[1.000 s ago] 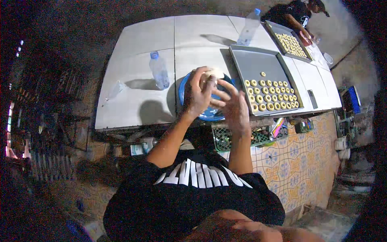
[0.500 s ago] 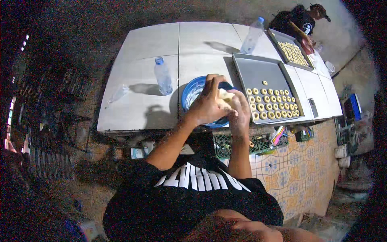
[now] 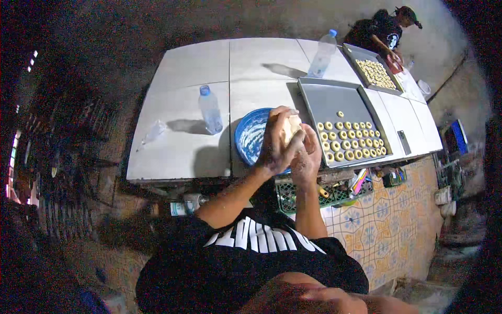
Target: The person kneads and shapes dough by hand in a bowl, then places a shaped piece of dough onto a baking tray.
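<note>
A lump of pale dough [image 3: 291, 127] is held up over the right side of a blue bowl [image 3: 242, 135] with white flour-like smears inside. My left hand [image 3: 273, 142] wraps the dough from the left, its fingers curled over the top. From the right and below, my right hand [image 3: 307, 158] presses against it, fingers bent around its side. Both hands are dusted with white. Just right of them, a grey baking tray [image 3: 334, 99] carries several rows of small dough rings [image 3: 351, 145], with one ring apart above the rest.
A clear bottle [image 3: 210, 112] stands left of the bowl, near a crumpled plastic bag [image 3: 152, 133]. Another bottle [image 3: 322, 55] stands behind the tray. At the far right, a person [image 3: 384, 39] works beside a second tray [image 3: 353, 53] of rings. Green crates [image 3: 286, 197] sit below the table edge.
My hands have turned the dough more upright and shifted slightly, uncovering more of the bowl's inside. The whole view has tilted a little, so the table appears lower.
</note>
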Motion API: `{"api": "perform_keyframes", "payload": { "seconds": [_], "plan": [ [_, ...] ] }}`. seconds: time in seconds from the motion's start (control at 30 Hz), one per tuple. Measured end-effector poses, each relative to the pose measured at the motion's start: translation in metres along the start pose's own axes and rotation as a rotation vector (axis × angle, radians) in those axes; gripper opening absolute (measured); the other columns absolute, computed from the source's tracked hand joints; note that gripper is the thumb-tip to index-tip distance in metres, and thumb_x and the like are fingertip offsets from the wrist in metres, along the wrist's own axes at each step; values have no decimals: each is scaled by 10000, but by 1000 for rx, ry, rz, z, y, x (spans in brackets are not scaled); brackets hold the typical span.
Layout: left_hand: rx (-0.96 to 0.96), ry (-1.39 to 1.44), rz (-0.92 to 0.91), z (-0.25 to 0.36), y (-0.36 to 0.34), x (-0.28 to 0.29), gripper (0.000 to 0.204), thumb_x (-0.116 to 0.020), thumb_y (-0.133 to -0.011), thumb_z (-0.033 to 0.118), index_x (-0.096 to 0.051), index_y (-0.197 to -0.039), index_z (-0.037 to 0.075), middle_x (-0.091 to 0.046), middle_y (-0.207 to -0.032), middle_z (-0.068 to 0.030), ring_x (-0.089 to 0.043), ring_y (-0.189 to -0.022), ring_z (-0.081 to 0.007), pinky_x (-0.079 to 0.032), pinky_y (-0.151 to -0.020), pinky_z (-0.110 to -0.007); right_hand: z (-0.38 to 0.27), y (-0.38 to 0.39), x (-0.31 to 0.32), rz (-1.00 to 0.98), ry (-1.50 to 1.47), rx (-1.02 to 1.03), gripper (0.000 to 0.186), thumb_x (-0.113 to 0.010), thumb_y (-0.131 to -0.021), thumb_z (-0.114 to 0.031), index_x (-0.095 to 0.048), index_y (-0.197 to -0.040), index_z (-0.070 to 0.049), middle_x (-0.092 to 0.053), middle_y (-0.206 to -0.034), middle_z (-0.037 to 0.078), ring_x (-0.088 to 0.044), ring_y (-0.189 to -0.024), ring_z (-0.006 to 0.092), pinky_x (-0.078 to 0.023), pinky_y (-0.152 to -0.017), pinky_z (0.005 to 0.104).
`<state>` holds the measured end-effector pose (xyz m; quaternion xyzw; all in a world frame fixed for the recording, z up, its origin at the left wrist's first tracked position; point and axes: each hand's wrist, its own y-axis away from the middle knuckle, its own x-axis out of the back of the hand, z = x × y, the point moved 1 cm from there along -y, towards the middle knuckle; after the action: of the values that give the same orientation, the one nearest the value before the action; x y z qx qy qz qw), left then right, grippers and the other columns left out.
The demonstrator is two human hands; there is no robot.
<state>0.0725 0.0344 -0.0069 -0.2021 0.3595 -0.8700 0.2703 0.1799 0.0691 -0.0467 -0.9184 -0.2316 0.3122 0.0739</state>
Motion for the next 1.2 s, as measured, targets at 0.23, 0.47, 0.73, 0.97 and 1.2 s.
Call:
{"api": "perform_keyframes", "payload": {
  "seconds": [0.23,0.47,0.73,0.97,1.2],
  "plan": [
    [95,150,267,2,-1,-18,578,-677,-821,145,-338,-1253,-34,-341,-1178,-222,-390,-1045,-329,-327,-966,-425,-13,5,10,-89,261,75,745,-443,-971,-507,-357,-1417,85,-498,-1363,205,-531,-1202,256,-446,-990,379],
    [230,305,125,-4,-23,-6,236,-501,-984,147,-582,-1120,-28,-629,-1082,-162,-603,-1027,-216,-455,-931,-337,-42,15,-7,-186,-94,20,914,-497,-906,-590,-267,-1451,107,-331,-1504,230,-351,-1396,310,-320,-1120,412],
    [327,412,77,23,-17,-16,178,-665,-888,115,-529,-960,25,-556,-759,-8,-513,-599,-69,-439,-548,-227,-45,23,9,-290,-88,-20,923,-617,-870,-526,-284,-1438,121,-358,-1484,245,-379,-1375,319,-293,-1133,451],
    [313,438,40,15,-19,-26,175,-674,-878,107,-540,-799,26,-571,-626,-21,-546,-566,-67,-425,-496,-235,-46,34,36,-247,-80,-28,716,-634,-896,-464,-492,-1299,110,-540,-1318,219,-527,-1239,320,-354,-1098,450],
    [310,397,-168,42,-10,-55,233,-722,-832,98,-497,-769,87,-540,-610,-1,-524,-526,-57,-406,-433,-233,-57,26,78,151,128,8,259,-521,-958,-245,-572,-1078,-21,-592,-1027,72,-576,-957,197,-479,-868,357]
  ]
}}
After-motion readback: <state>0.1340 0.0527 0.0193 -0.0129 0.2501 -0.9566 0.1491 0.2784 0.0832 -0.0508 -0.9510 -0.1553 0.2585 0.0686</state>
